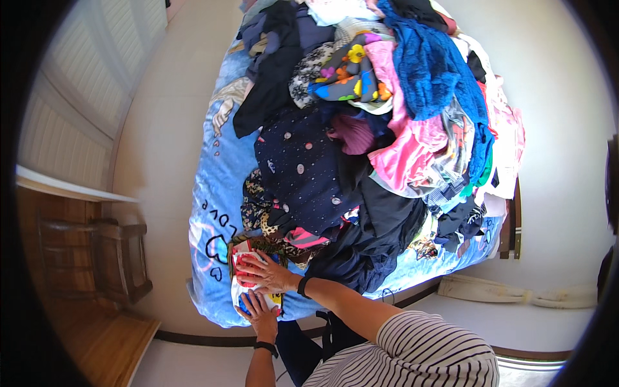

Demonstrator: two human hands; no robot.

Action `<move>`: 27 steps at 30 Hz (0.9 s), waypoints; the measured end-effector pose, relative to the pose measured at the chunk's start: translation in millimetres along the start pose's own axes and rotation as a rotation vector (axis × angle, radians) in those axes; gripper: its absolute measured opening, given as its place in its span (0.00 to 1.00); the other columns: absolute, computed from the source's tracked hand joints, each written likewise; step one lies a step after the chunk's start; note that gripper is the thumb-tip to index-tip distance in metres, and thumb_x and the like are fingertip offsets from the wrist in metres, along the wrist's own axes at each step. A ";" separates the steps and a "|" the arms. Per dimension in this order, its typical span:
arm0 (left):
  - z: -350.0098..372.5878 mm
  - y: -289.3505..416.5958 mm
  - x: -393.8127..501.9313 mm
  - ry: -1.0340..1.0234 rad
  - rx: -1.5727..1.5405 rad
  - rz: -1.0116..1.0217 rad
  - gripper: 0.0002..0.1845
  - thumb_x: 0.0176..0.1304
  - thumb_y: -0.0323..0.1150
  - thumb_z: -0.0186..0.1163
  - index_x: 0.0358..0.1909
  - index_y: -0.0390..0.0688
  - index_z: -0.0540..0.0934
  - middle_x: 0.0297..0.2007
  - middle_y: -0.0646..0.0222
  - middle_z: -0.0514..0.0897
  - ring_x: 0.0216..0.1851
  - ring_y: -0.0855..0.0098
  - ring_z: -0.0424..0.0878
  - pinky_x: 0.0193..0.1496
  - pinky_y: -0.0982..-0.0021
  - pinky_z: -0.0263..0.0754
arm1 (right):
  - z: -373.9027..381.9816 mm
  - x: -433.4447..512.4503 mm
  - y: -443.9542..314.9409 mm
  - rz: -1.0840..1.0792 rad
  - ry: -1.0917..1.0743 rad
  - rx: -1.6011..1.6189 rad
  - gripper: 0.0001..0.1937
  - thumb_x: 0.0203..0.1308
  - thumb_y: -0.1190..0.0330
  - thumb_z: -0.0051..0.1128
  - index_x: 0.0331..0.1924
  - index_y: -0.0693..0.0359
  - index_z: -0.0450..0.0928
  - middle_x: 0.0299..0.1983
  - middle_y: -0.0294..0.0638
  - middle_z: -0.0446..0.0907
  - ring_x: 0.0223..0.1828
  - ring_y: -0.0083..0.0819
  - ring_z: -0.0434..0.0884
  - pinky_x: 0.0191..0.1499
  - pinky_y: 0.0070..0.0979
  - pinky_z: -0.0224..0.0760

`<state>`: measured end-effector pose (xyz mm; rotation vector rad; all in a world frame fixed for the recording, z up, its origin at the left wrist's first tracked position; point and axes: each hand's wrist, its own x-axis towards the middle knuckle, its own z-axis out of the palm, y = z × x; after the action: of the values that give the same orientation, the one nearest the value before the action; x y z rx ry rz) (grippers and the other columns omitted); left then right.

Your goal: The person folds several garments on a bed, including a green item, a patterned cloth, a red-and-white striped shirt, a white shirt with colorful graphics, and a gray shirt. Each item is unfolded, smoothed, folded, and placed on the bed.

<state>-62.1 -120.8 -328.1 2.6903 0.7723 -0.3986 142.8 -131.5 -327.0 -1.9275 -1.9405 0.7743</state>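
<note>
My right hand [271, 275] lies palm down, fingers spread, on a folded white cloth item with red, blue and yellow print [240, 286]. Just below it, my left hand [259, 313] rests flat near the lower end of the same item, also with fingers apart. Both hands cover part of the print. The item sits at the near left corner of a bed with a blue blanket [203, 300]. Against its far side lie a leopard-print cloth [271, 230] and other patterned fabric. A navy dotted garment [304, 159] spreads just beyond.
A large heap of clothes covers the bed, with a blue textured cloth [428, 67], a pink garment [406, 155] and a black garment [387, 213] on it. At left stand a wooden chair [121, 261] and a white louvred door [72, 106].
</note>
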 end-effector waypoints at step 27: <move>-75.5 74.8 -42.1 -0.002 -0.075 -0.279 0.42 0.54 0.45 0.66 0.66 0.34 0.61 0.71 0.49 0.52 0.75 0.50 0.39 0.71 0.39 0.28 | -420.2 -332.6 103.3 0.607 1.445 -0.582 0.15 0.53 0.71 0.59 0.45 0.65 0.75 0.47 0.49 0.74 0.49 0.51 0.73 0.52 0.43 0.65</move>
<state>-41.8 -172.7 -228.3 2.5172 1.1440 -0.4275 483.1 -395.0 8.6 -2.2517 -0.6576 -1.0249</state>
